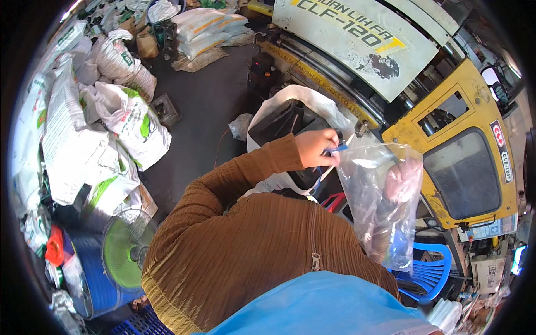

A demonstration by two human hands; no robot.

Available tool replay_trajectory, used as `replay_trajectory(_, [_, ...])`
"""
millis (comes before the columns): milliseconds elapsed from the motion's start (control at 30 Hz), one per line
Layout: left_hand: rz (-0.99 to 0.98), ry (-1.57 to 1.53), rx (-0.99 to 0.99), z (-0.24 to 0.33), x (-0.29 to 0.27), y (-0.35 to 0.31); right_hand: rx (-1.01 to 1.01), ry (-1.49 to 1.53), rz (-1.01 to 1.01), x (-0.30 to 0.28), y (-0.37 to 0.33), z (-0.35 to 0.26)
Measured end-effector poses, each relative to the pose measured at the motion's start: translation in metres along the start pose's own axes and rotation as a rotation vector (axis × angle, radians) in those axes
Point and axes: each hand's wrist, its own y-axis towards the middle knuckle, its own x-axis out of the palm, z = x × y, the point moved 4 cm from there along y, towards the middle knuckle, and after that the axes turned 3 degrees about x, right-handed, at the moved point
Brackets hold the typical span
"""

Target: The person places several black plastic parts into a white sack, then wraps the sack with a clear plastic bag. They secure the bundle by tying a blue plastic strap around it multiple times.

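Plastic bag [369, 187] veiling right hand [404, 180], blue chair [444, 263] behind, yellow door [468, 119] beyond

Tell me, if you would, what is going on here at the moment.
A person is handling a clear plastic bag. The left hand has a small blue item in its grip, beside the bag's upper edge. The right hand shows through the clear plastic; whether inside or behind it is hard to tell. Ahead is an open white sack with dark pieces in it.
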Motion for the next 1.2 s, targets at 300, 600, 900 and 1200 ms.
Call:
replay_trajectory(300, [-0.281, -1.487, 0.015, -0.052, -0.058, -0.023, -0.017, -0.083, 0.104, 0.019, 0.0, 0.048])
replay_trajectory(600, [-0.339, -0.957, 0.099, -0.049, -0.009, -0.038, 0.087, -0.084, -0.093, -0.004, -0.002, 0.109])
replay_trajectory(900, [-0.433, -1.432, -0.208, -0.038, -0.017, -0.046, -0.168, -0.349, 0.368, -0.067, -0.007, 0.097])
replay_trajectory(1200, [-0.496, -1.426, -0.028, -0.018, 0.013, -0.071, -0.181, -0.265, 0.145, -0.152, -0.02, 0.104])
